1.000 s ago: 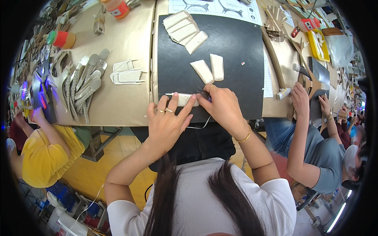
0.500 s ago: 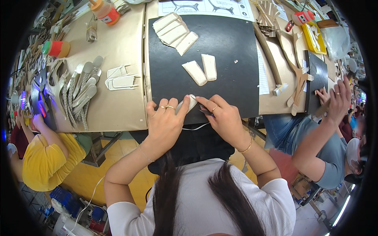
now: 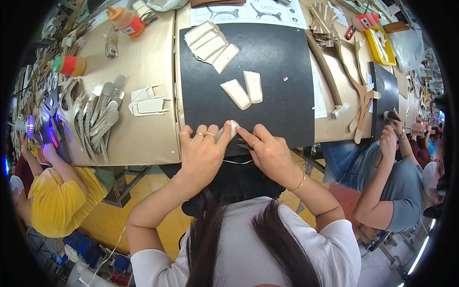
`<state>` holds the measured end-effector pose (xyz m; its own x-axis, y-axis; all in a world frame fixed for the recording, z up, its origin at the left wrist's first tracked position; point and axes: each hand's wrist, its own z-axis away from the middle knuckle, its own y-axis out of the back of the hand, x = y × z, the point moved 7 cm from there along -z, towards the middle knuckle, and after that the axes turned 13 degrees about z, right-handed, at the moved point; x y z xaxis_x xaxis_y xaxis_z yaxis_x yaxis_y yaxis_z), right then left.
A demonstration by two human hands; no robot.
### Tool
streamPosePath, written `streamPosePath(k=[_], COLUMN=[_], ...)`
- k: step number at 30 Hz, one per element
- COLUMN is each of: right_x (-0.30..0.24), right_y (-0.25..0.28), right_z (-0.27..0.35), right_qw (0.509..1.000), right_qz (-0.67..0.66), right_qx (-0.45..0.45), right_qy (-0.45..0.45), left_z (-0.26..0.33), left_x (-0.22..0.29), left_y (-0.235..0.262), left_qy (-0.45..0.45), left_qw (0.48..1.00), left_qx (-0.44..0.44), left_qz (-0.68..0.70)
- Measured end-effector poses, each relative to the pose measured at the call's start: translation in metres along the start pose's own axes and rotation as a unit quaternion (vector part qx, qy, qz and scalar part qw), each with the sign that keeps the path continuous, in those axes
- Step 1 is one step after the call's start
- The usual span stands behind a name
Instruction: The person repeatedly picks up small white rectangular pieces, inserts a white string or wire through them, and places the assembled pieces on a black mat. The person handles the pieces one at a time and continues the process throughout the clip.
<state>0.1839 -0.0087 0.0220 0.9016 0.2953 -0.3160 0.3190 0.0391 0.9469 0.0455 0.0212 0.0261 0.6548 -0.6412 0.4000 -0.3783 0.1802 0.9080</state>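
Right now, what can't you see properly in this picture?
Head view only:
- The cream piece: mostly hidden under the left hand and right hand.
- The thin tool at the right hand's fingers: too small to name.
- The black mat: near edge covered by both hands.
- The paper pattern sheet: cut off by the top edge.

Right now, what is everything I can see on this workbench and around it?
Black mat: one, black, centre of the bench.
Cream pieces: two, cream, side by side mid-mat.
Stacked cream pieces: several, cream, mat's far left corner.
Small cream piece: one, cream, mat's near edge, between both hands.
Glue bottle: one, orange, far left of the bench.
Grey cut-outs: a fanned pile, grey, bench's left.
Yellow tray: one, yellow, far right.
Co-worker in yellow: one, lower left.
Co-worker in grey: one, right.
Left hand: pinches the small piece.
Right hand: touches it.
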Motion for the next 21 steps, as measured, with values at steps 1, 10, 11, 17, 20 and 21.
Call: streamPosePath(k=[1,10,11,17,20,21], right_x=[-0.001,0.000,0.006,0.020,0.012,0.009], right_y=[0.000,0.004,0.007,0.010,0.010,0.010], right_z=[0.000,-0.008,-0.013,-0.025,-0.024,-0.022], right_qw=[1.000,0.998,0.999,0.985,0.987,0.989], right_qz=[0.002,0.051,0.013,-0.118,-0.114,-0.107], right_qx=[-0.003,-0.043,-0.027,0.013,0.024,0.024], right_qy=[0.000,-0.013,-0.031,-0.123,-0.108,-0.102], left_z=[-0.001,-0.020,-0.020,-0.006,-0.002,-0.001], left_x=[-0.001,-0.030,-0.031,-0.029,-0.026,-0.025], left_y=[0.001,0.002,0.006,0.007,0.003,0.002], left_qy=[-0.001,-0.128,-0.150,-0.081,-0.073,-0.073], left_qw=[1.000,0.983,0.985,0.993,0.991,0.991], left_qx=[0.003,-0.094,-0.064,0.049,0.068,0.069], left_qz=[0.003,0.090,0.064,0.076,0.089,0.088])
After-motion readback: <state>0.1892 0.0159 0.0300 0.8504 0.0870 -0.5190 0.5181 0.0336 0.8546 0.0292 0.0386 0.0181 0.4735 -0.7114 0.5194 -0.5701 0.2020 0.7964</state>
